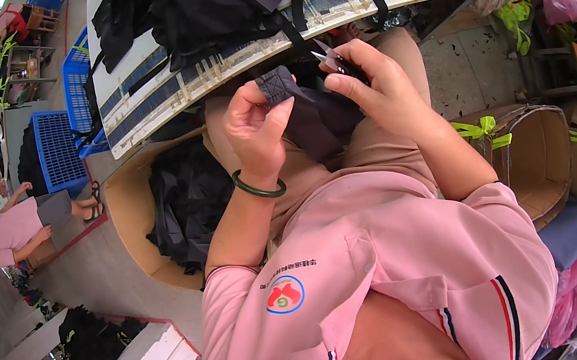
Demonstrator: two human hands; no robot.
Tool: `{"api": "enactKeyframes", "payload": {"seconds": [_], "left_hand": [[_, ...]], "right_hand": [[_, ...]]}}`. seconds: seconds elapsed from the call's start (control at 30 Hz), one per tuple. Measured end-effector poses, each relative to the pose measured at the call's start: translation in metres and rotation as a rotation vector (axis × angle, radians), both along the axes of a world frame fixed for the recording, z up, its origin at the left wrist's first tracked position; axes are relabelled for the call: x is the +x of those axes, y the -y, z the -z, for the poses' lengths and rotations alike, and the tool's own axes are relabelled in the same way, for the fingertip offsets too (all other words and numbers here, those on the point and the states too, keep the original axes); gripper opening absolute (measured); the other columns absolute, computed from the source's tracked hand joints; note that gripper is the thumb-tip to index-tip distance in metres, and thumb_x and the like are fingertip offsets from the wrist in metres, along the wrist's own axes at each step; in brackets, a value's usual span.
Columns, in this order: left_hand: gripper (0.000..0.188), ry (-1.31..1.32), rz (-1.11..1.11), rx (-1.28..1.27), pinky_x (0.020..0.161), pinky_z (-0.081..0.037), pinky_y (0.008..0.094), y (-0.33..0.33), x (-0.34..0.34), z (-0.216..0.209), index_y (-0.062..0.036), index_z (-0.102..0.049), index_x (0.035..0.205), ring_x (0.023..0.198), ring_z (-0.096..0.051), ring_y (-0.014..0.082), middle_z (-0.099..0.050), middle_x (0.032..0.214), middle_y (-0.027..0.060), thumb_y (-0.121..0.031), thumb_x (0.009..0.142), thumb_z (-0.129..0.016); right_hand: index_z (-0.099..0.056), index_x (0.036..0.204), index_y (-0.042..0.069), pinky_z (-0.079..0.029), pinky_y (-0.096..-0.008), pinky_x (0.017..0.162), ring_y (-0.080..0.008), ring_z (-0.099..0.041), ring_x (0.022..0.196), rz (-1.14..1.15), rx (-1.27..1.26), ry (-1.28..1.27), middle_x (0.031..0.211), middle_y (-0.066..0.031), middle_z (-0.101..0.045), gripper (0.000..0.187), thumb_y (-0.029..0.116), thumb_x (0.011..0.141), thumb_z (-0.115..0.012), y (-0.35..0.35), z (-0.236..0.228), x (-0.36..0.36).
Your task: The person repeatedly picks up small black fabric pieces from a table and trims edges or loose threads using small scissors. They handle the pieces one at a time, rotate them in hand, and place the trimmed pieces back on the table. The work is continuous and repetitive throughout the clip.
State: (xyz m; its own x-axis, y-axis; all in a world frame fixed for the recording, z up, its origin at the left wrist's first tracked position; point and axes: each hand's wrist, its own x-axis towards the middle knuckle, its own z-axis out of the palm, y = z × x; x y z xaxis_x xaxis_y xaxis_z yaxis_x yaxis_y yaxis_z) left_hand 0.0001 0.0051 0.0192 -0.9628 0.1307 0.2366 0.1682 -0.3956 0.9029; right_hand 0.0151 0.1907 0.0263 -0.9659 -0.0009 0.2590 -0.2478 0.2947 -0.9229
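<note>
My left hand (pixel 254 132) pinches the stitched end of a black fabric strap (pixel 276 86) between thumb and fingers. The box stitching on that end faces up, and dark cloth (pixel 321 125) hangs below it over my lap. In my right hand (pixel 388 91) is a pair of small thread snips (pixel 329 59), its pointed blades apart and aimed up and left. The blades are a short way right of the strap end, not touching it. My fingers partly cover the handles of the snips.
A white table (pixel 141 117) with worn tape along its edge bears a heap of black straps (pixel 221 8), some hanging over. An open cardboard box (pixel 130 214) with black cloth stands at my left, another box (pixel 547 152) at my right. Blue crates (pixel 60 149) and a person (pixel 8 234) are farther left.
</note>
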Motion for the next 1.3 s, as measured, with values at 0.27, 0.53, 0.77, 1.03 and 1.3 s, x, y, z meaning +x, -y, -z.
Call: {"api": "enactKeyframes", "payload": {"seconds": [0.27,0.53,0.77,1.03,1.3], "left_hand": [[0.014,-0.248,-0.166,-0.19,0.09,-0.048,0.0328,0.002,-0.004,0.012,0.0036,-0.059,0.09,0.096,-0.063,0.0193,-0.065,0.101,0.0141,0.011,0.078,-0.06],[0.014,-0.334,-0.16,-0.297,0.086,-0.048,0.03,0.005,-0.002,0.019,0.0028,-0.057,0.088,0.097,-0.062,0.019,-0.064,0.103,0.0163,0.009,0.077,-0.063],[0.015,-0.402,-0.14,-0.406,0.085,-0.048,0.0309,0.004,0.002,0.017,0.0024,-0.058,0.088,0.097,-0.062,0.0201,-0.063,0.104,0.0165,0.008,0.076,-0.065],[0.015,-0.418,-0.159,-0.379,0.076,-0.049,0.0243,0.001,0.003,0.02,0.0019,-0.058,0.087,0.088,-0.062,0.0148,-0.063,0.104,0.0157,0.006,0.076,-0.067],[0.018,-0.495,-0.123,-0.486,0.054,-0.033,0.0142,0.004,0.003,0.014,0.0001,-0.059,0.084,0.066,-0.048,0.002,-0.065,0.102,0.0132,-0.002,0.074,-0.074]], "right_hand": [[-0.057,0.086,0.001,-0.032,-0.0223,0.046,-0.0035,-0.041,0.055,-0.346,-0.434,0.541,0.061,0.0039,-0.048,0.033,0.033,0.091,-0.064,0.011,-0.015,0.027],[-0.056,0.08,0.001,-0.035,-0.0259,0.044,-0.0065,-0.043,0.05,-0.251,-0.286,0.409,0.055,-0.0011,-0.047,0.037,0.035,0.086,-0.069,0.023,-0.005,0.026],[-0.055,0.077,-0.001,-0.036,-0.0321,0.045,-0.0171,-0.041,0.047,-0.136,-0.091,0.082,0.054,-0.0091,-0.045,0.039,0.034,0.082,-0.072,0.026,0.001,0.019],[-0.057,0.082,-0.002,-0.038,-0.0332,0.048,-0.0176,-0.038,0.05,-0.154,-0.126,0.142,0.056,-0.0104,-0.045,0.035,0.03,0.085,-0.069,0.022,0.0,0.022],[-0.057,0.082,-0.003,-0.036,-0.0325,0.047,-0.0171,-0.035,0.051,-0.174,-0.105,0.178,0.056,-0.0106,-0.043,0.035,0.03,0.087,-0.068,0.02,-0.003,0.022]]}}
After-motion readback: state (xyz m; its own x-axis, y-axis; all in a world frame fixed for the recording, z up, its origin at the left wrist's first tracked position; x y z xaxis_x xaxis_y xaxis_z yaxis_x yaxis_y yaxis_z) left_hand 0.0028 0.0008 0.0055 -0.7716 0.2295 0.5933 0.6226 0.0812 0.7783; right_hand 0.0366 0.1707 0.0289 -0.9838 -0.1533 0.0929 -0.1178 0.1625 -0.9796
